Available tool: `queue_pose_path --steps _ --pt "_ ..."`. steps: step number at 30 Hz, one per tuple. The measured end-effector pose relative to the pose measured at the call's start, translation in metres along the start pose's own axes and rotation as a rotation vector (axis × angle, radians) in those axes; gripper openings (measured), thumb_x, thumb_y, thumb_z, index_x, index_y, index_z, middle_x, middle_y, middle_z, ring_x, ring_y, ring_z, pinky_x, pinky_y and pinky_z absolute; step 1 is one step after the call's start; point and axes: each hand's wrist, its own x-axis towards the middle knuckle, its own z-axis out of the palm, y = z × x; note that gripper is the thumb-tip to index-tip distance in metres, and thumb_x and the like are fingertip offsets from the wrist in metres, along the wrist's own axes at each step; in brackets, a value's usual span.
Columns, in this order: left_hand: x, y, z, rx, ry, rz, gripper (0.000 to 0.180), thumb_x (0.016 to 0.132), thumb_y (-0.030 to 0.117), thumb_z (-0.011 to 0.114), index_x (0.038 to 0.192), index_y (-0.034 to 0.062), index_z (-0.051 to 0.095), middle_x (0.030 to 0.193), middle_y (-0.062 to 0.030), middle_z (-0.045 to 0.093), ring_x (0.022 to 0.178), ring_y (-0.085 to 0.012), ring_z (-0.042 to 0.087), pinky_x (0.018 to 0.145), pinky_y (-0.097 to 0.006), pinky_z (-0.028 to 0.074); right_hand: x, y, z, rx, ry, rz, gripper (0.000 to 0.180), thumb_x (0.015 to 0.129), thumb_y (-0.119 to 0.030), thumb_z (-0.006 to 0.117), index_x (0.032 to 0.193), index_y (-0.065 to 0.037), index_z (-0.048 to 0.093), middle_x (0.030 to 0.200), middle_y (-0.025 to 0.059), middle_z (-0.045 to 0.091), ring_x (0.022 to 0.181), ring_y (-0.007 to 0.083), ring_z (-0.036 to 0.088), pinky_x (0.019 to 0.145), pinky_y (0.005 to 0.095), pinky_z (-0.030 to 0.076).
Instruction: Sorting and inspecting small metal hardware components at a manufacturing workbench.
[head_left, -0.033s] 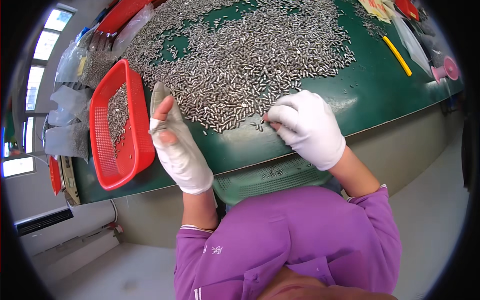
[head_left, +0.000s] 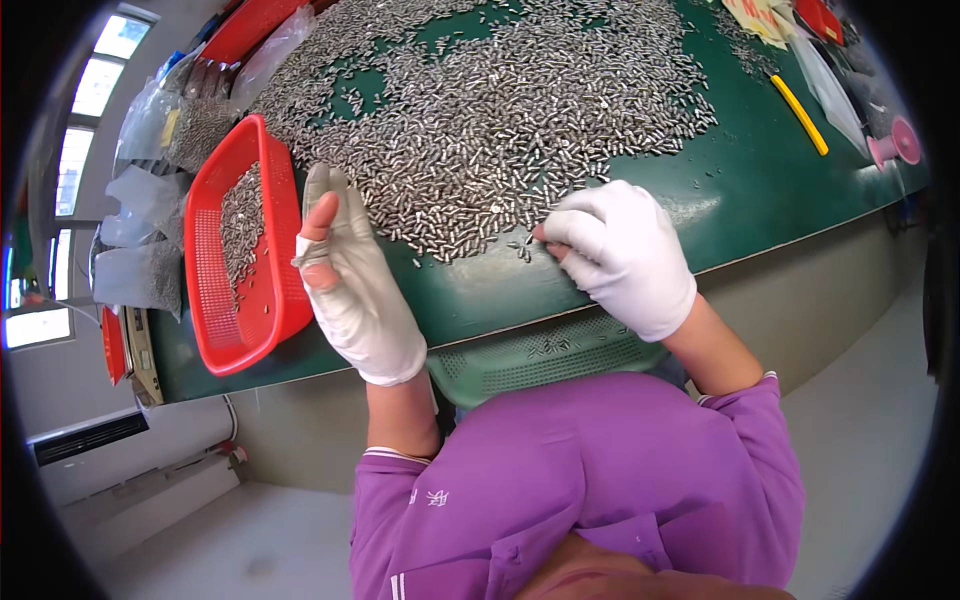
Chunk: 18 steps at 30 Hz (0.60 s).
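Note:
Small silvery metal pins (head_left: 480, 130) lie in a wide heap on the green tabletop (head_left: 470, 292). At the heap's near right edge is my right hand (head_left: 628, 262) in a white glove with bare fingertips. Its thumb and fingertips are pinched together beside a few loose pins (head_left: 522, 250); whatever is between them is too small to make out. My left hand (head_left: 358, 285), gloved the same way, is raised between the heap and a red plastic basket (head_left: 287, 320). Its fingers are stretched out, and no held object shows. Inside the basket lie more pins (head_left: 240, 225).
Below the table edge, at my lap, sits a green basket (head_left: 490, 372) with a few pins. Clear plastic bags (head_left: 140, 275) of pins stand at far left. On the right are a yellow-handled tool (head_left: 800, 115) and a pink spool-shaped object (head_left: 893, 143).
My left hand's fingers have edged slightly left, toward the red basket. The right hand keeps its pinch by the loose pins. The whole view has shifted a little.

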Motion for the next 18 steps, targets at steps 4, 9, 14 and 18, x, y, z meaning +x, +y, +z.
queue_pose_path --steps 4,9,14,18 --pt "0.001 0.004 -0.010 -0.602 0.108 -0.229 0.060 0.093 0.045 0.070 0.129 -0.0032 0.062 0.151 -0.0221 0.047 0.144 -0.0379 0.039 0.126 -0.053 0.023 0.004 -0.008 -0.004 0.104 -0.038 -0.052 0.014 0.078 -0.013 0.071 0.092 -0.016 0.069 0.082 0.0014 0.066 0.076 0.0264 0.063 0.069 0.0390 0.051" --pt "-0.002 0.012 -0.018 -0.504 -0.024 -0.006 0.047 0.101 0.038 0.061 0.126 -0.0015 0.065 0.150 -0.0222 0.050 0.141 -0.0381 0.045 0.124 -0.053 0.029 0.006 -0.046 0.015 0.064 -0.243 -0.217 0.016 0.079 -0.024 0.072 0.090 -0.015 0.064 0.085 0.0012 0.058 0.082 0.0228 0.060 0.070 0.0400 0.047" --pt "-0.011 0.019 -0.013 -0.243 -0.039 0.151 0.044 0.105 0.039 0.053 0.124 0.0014 0.066 0.148 -0.0230 0.051 0.141 -0.0376 0.046 0.122 -0.052 0.034 0.011 -0.054 0.040 0.094 -0.269 -0.104 0.015 0.080 -0.025 0.074 0.086 -0.013 0.066 0.089 0.0051 0.063 0.081 0.0282 0.061 0.069 0.0426 0.050" --pt "-0.018 0.019 -0.008 -0.042 -0.025 0.163 0.044 0.104 0.043 0.054 0.121 0.0047 0.067 0.145 -0.0234 0.053 0.139 -0.0373 0.048 0.121 -0.053 0.034 0.014 -0.064 0.044 -0.007 -0.274 -0.114 0.014 0.081 -0.025 0.072 0.081 -0.013 0.066 0.086 0.0060 0.061 0.081 0.0279 0.061 0.069 0.0421 0.050"
